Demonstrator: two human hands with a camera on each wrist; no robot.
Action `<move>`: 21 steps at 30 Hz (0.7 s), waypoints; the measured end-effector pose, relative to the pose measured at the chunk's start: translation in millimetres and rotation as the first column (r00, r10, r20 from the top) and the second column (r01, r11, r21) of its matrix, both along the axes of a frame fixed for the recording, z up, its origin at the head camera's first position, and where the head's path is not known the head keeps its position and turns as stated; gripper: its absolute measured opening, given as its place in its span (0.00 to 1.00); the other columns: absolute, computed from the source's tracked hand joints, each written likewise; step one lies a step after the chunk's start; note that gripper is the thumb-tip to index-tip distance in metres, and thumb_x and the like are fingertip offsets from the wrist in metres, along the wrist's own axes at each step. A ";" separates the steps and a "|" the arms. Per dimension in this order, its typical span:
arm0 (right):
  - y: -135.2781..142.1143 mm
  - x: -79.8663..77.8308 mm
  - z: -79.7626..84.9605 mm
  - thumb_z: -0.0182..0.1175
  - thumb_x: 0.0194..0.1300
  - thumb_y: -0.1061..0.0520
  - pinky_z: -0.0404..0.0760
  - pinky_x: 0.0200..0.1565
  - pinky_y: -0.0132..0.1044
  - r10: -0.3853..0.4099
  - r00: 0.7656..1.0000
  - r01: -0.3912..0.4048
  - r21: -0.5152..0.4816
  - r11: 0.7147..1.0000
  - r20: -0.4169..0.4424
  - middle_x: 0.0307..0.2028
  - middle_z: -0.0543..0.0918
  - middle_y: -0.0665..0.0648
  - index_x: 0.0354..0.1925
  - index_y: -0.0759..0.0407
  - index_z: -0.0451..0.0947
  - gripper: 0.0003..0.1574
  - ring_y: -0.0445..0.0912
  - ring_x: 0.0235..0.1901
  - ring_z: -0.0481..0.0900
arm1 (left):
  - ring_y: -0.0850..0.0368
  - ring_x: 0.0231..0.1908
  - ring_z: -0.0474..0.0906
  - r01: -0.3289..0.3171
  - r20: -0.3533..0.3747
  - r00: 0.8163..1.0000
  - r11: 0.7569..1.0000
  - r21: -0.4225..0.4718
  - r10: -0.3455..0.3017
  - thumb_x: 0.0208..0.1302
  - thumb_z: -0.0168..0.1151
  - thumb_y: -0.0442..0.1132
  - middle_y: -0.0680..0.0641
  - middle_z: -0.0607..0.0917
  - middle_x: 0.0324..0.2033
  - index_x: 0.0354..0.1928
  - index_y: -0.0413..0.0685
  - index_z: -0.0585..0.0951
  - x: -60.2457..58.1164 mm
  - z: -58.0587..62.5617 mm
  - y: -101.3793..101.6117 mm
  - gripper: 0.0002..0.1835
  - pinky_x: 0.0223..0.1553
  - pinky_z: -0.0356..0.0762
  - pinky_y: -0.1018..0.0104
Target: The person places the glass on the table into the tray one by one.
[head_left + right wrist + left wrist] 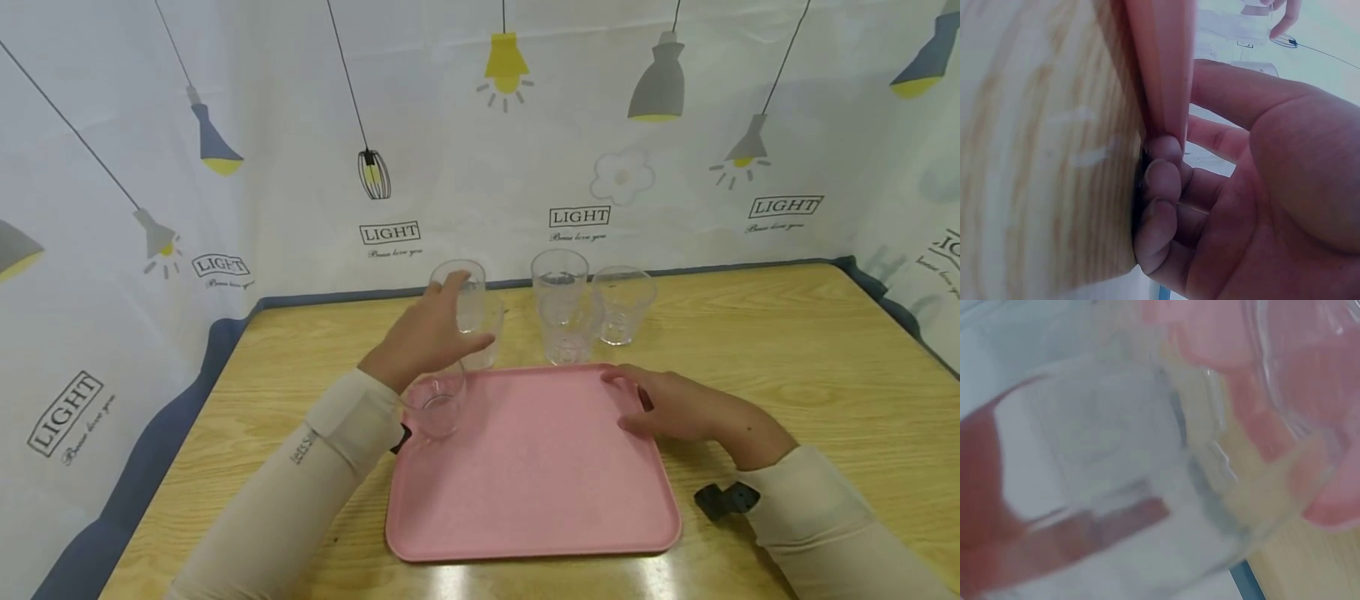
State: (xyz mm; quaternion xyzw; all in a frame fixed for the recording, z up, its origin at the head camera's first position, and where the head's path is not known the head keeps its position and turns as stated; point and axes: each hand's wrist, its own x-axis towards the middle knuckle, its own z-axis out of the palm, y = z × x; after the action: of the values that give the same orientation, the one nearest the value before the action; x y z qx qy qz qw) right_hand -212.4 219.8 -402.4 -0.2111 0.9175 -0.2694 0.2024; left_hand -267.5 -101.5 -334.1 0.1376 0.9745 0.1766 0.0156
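Glasses: we counted five upright, one on the single pink tray. Left hand fingers wrapped one glass; right hand fingers curled under the tray's edge.

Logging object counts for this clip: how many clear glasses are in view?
5, maybe more hidden. One stands on the pink tray at its far left corner; two are behind the left hand, which touches the taller; two stand farther right.
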 end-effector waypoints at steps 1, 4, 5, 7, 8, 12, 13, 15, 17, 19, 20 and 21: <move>-0.2 -0.2 -0.6 0.60 0.60 0.49 0.69 0.36 0.37 -0.001 1.000 0.001 0.000 1.000 0.001 0.36 0.74 0.56 0.66 0.49 0.58 0.38 0.46 0.34 0.70 | 0.45 0.42 0.78 0.004 -0.006 1.000 1.000 0.009 -0.003 0.48 0.64 0.63 0.39 0.67 0.59 0.69 0.60 0.51 0.5 1.3 0.1 0.49 0.45 0.77 0.51; -0.7 -0.3 -1.2 0.60 0.60 0.50 0.69 0.35 0.37 -0.003 1.000 0.003 0.001 1.000 0.001 0.35 0.74 0.56 0.66 0.49 0.58 0.38 0.46 0.34 0.70 | 0.47 0.38 0.78 0.007 -0.027 1.000 1.000 0.030 -0.006 0.48 0.64 0.63 0.40 0.67 0.58 0.68 0.60 0.52 1.0 3.3 0.2 0.48 0.43 0.77 0.53; -0.9 -0.2 -1.3 0.60 0.60 0.50 0.69 0.36 0.37 -0.003 1.000 0.003 0.001 1.000 0.000 0.35 0.74 0.56 0.66 0.49 0.58 0.38 0.46 0.34 0.70 | 0.48 0.38 0.78 0.005 -0.032 0.999 0.999 0.035 -0.004 0.48 0.64 0.63 0.40 0.67 0.58 0.68 0.59 0.52 1.2 3.7 0.1 0.48 0.43 0.77 0.53; -1.2 0.1 -1.4 0.60 0.60 0.50 0.69 0.36 0.37 -0.003 1.000 0.003 0.001 1.000 0.000 0.36 0.74 0.56 0.66 0.49 0.58 0.38 0.46 0.34 0.71 | 0.48 0.37 0.78 -0.001 -0.043 0.999 0.999 0.043 0.003 0.48 0.63 0.64 0.40 0.67 0.58 0.68 0.60 0.53 1.5 4.3 0.0 0.48 0.42 0.77 0.53; -1.4 0.2 -1.4 0.60 0.60 0.50 0.69 0.36 0.37 -0.003 1.000 0.003 0.001 1.000 0.000 0.36 0.74 0.56 0.66 0.49 0.58 0.38 0.46 0.35 0.71 | 0.49 0.37 0.77 -0.005 -0.047 0.999 0.999 0.044 0.007 0.48 0.63 0.64 0.40 0.68 0.58 0.67 0.61 0.53 1.7 4.6 0.0 0.47 0.41 0.78 0.54; -1.7 0.3 -1.5 0.60 0.60 0.50 0.69 0.37 0.38 0.001 1.000 0.000 0.004 1.000 -0.007 0.36 0.74 0.57 0.66 0.50 0.58 0.38 0.46 0.36 0.71 | 0.51 0.33 0.77 -0.023 -0.047 0.999 0.998 0.055 0.026 0.48 0.60 0.67 0.42 0.68 0.57 0.67 0.63 0.54 3.5 7.8 -0.2 0.46 0.34 0.77 0.57; -1.6 0.3 -1.4 0.60 0.60 0.50 0.69 0.38 0.38 0.002 1.000 -0.002 0.004 1.000 -0.008 0.37 0.74 0.57 0.66 0.50 0.58 0.38 0.46 0.36 0.71 | 0.52 0.33 0.76 -0.027 -0.049 0.998 0.998 0.057 0.029 0.48 0.60 0.67 0.43 0.68 0.57 0.67 0.63 0.54 4.2 9.0 -0.3 0.46 0.33 0.76 0.58; -1.7 0.3 -1.5 0.60 0.60 0.50 0.70 0.38 0.38 -0.001 1.000 0.001 0.006 1.000 -0.005 0.37 0.74 0.57 0.66 0.49 0.58 0.38 0.46 0.36 0.71 | 0.53 0.31 0.76 -0.030 -0.051 0.998 0.998 0.060 0.033 0.48 0.59 0.68 0.44 0.67 0.57 0.67 0.63 0.54 5.7 11.8 -0.6 0.46 0.31 0.76 0.59; -1.6 0.1 -1.5 0.60 0.60 0.50 0.70 0.38 0.38 0.001 1.000 -0.001 0.007 1.000 -0.002 0.37 0.74 0.57 0.66 0.49 0.58 0.38 0.46 0.36 0.71 | 0.54 0.32 0.76 -0.029 -0.058 0.998 0.997 0.068 0.033 0.48 0.59 0.68 0.45 0.67 0.57 0.67 0.63 0.55 7.5 15.0 -1.1 0.46 0.32 0.76 0.59; -1.3 0.1 -1.5 0.60 0.60 0.49 0.70 0.38 0.38 0.001 1.000 -0.001 0.005 1.000 -0.003 0.38 0.74 0.57 0.66 0.49 0.58 0.38 0.46 0.37 0.71 | 0.55 0.34 0.75 -0.025 -0.065 0.997 0.997 0.077 0.030 0.48 0.60 0.67 0.45 0.67 0.57 0.67 0.63 0.55 9.8 18.4 -1.4 0.45 0.34 0.76 0.58; -1.3 0.2 -1.6 0.60 0.60 0.49 0.70 0.38 0.38 0.001 1.000 -0.001 0.004 1.000 -0.002 0.37 0.74 0.57 0.66 0.49 0.58 0.38 0.46 0.36 0.71 | 0.55 0.35 0.75 -0.023 -0.067 0.997 0.996 0.081 0.029 0.48 0.60 0.67 0.45 0.67 0.57 0.67 0.63 0.55 11.0 20.1 -1.6 0.45 0.35 0.76 0.58; -1.1 0.2 -1.7 0.60 0.60 0.49 0.70 0.38 0.38 0.001 1.000 -0.001 0.002 1.000 -0.002 0.37 0.74 0.57 0.66 0.49 0.58 0.38 0.46 0.36 0.71 | 0.55 0.35 0.75 -0.021 -0.069 0.997 0.996 0.089 0.027 0.48 0.60 0.67 0.45 0.67 0.57 0.67 0.63 0.55 12.4 21.9 -1.6 0.45 0.35 0.76 0.57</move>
State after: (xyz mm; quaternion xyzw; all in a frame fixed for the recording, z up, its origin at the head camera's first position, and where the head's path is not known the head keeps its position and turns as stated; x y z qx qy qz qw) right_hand -212.2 218.7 -404.1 -0.2115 0.9179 -0.2682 0.2018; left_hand -255.1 -103.2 -312.2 0.1326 0.9673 0.2146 -0.0267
